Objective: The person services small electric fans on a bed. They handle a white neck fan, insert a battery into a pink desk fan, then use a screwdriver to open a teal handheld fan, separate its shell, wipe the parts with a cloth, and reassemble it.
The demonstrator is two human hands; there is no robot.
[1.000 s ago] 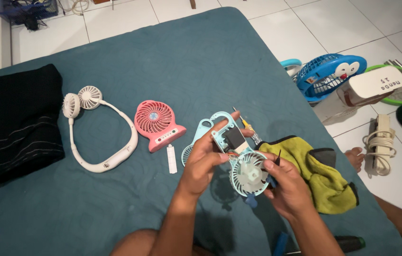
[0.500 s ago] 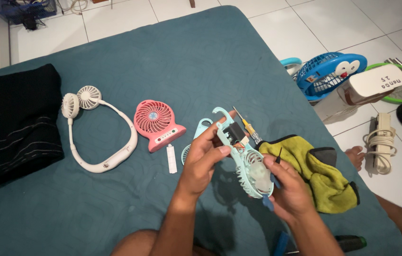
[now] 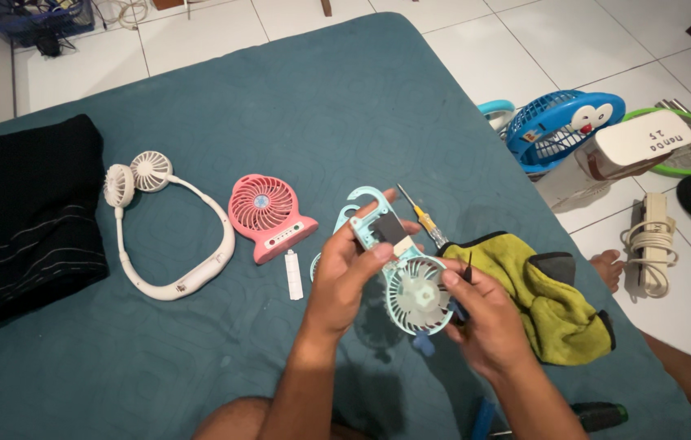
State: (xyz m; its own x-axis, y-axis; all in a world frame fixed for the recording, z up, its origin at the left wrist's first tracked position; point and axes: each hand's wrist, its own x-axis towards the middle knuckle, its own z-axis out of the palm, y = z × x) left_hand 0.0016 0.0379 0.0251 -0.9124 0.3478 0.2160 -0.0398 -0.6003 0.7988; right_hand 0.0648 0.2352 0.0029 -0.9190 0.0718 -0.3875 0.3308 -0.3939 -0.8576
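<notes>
Both hands closed on the light-blue mini fan (image 3: pixel 411 289), which was held in the air just above the bed: the left hand (image 3: pixel 349 273) had its grip around the handle end, and the right hand (image 3: pixel 484 322) pinched the round fan head while also keeping a thin dark tool against it. That doubled grip looked risky, since the tool could slip off the plastic or the opened fan could drop onto the teal bedcover (image 3: pixel 280 122). Just right of the grip lay a yellow-green cloth (image 3: pixel 553 305) and a yellow-handled screwdriver (image 3: pixel 420 215), left of it a pink fan (image 3: pixel 268 213) and a white neck fan (image 3: pixel 166 236), and beyond the bed's edge a white tiled floor (image 3: pixel 606 41) carrying a blue basket (image 3: pixel 561 126).
</notes>
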